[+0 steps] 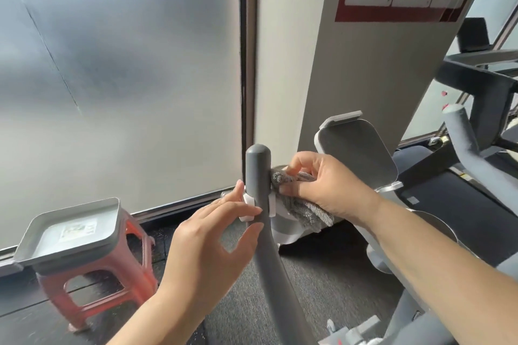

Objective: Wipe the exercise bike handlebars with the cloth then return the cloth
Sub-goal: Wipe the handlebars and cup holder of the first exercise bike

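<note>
risk 1: cloth point(301, 199) is held only in a loose bunch, w/ a long tail hanging under the palm; a fast stroke up the bar could snag the tail on the white clamp point(250, 206) & pull it free of the fingers.
risk 2: wipe contact sits at one spot just below the rounded bar tip; judged from here, far side & lower curve of the handlebar point(259, 199) could get skipped unless the cloth wraps round.
risk 3: phone/tablet holder point(357, 157) is just beside the R knuckles; a wide swing could knock it.
risk 4: return spot for the cloth not certain, poss. the grey tray point(70, 230) on the red stool point(95, 288), well apart to the L; a reach w/o looking could drop the cloth on the floor.
R hand point(322, 185): comes in from the right, wrist bent, fingers curled round the bunched cloth, pressing it on the R side of the upright bar end.
R grip: closed on cloth.
L hand point(213, 235): palm toward the bar, fingers nearly straight, tips touching the bar & clamp from the L, steadying; thumb spread below.
L grip: open, holds nothing.
cloth loc: in R hand, touching bar near its top.
stage: wiping under way, I'd say; return not yet done.
</note>
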`<state>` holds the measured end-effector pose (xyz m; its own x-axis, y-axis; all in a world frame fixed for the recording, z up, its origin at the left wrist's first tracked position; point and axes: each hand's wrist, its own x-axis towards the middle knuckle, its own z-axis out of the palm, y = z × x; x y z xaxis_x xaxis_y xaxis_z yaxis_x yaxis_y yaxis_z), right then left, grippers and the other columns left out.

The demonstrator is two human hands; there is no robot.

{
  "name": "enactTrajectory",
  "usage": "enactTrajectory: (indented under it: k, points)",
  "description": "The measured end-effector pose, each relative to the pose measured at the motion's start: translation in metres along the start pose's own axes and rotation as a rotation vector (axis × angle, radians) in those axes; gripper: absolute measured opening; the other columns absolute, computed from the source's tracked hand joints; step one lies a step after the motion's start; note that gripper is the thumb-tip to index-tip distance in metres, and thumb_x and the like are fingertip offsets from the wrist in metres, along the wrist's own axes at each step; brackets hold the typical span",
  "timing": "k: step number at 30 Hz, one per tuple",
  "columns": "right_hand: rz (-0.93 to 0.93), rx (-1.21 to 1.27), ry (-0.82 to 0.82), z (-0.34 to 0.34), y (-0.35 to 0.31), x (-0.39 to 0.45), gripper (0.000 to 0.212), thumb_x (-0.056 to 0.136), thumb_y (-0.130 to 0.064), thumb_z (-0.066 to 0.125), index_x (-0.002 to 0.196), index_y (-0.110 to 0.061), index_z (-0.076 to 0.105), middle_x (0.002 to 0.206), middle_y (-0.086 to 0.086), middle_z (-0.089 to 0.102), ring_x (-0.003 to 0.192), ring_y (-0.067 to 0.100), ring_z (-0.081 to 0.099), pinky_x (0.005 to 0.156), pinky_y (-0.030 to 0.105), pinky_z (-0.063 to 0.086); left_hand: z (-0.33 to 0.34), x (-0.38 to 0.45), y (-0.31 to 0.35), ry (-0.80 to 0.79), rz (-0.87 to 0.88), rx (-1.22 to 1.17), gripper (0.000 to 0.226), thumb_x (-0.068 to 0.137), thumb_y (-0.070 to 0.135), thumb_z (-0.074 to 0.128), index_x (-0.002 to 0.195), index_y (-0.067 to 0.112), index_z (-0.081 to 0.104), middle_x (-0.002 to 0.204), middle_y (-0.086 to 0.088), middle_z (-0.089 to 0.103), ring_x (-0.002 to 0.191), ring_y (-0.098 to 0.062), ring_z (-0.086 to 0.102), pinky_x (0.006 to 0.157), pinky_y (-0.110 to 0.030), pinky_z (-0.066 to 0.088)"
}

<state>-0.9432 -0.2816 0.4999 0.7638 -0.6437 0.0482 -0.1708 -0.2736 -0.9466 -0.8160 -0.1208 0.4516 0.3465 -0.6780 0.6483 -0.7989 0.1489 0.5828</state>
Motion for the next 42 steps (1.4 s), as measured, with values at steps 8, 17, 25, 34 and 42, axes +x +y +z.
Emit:
enactTrajectory:
  k: [8,17,25,34,42]
  points:
    - [-0.088,0.377,0.044,0.010,-0.010,0.036,0.014,0.091,-0.007,0.057,0.101,-0.012,0.067,0.102,0.017,0.070,0.091,0.023,0.065,0.088,0.039,0.054,0.008,-0.004,-0.002,0.022,-0.049,0.016,0.016,0.075,0.036,0.061,0.091,0.038,0.062,0.127,0.015,0.058,0.112,0.008,0.055,0.088,-0.016,0.047]
    - [-0.278,-0.149,-0.282,0.000,-0.049,0.053,0.023,0.092,0.004,0.054,0.098,-0.011,0.071,0.106,-0.005,0.064,0.100,0.002,0.061,0.091,0.014,0.045,0.009,-0.007,-0.001,0.028,-0.046,0.006,0.016,0.080,0.030,0.058,0.094,0.036,0.061,0.131,0.017,0.055,0.116,0.005,0.053,0.092,-0.021,0.047]
    - [-0.178,0.152,0.090,0.005,-0.020,0.028,0.020,0.084,0.000,0.065,0.096,-0.015,0.073,0.091,-0.008,0.075,0.088,0.002,0.069,0.083,0.016,0.053,0.006,-0.006,-0.004,0.011,-0.045,0.000,0.019,0.080,0.031,0.057,0.097,0.038,0.061,0.131,0.018,0.054,0.116,0.006,0.053,0.092,-0.017,0.045]
    - [-0.088,-0.081,0.109,0.008,0.007,-0.016,0.022,0.077,-0.005,0.075,0.083,-0.026,0.074,0.093,-0.013,0.074,0.094,0.004,0.068,0.091,0.021,0.050,0.010,-0.008,-0.005,0.043,-0.037,-0.034,0.021,0.080,0.027,0.057,0.097,0.037,0.061,0.129,0.013,0.056,0.119,0.003,0.051,0.094,-0.023,0.046]
    - [-0.118,-0.188,0.332,0.010,-0.005,-0.036,0.014,0.077,-0.020,0.077,0.087,-0.029,0.076,0.083,-0.019,0.073,0.083,-0.010,0.065,0.075,0.003,0.044,0.007,-0.008,-0.007,-0.005,-0.044,-0.036,0.022,0.078,0.028,0.056,0.098,0.035,0.064,0.131,0.010,0.057,0.119,0.003,0.051,0.096,-0.016,0.041]
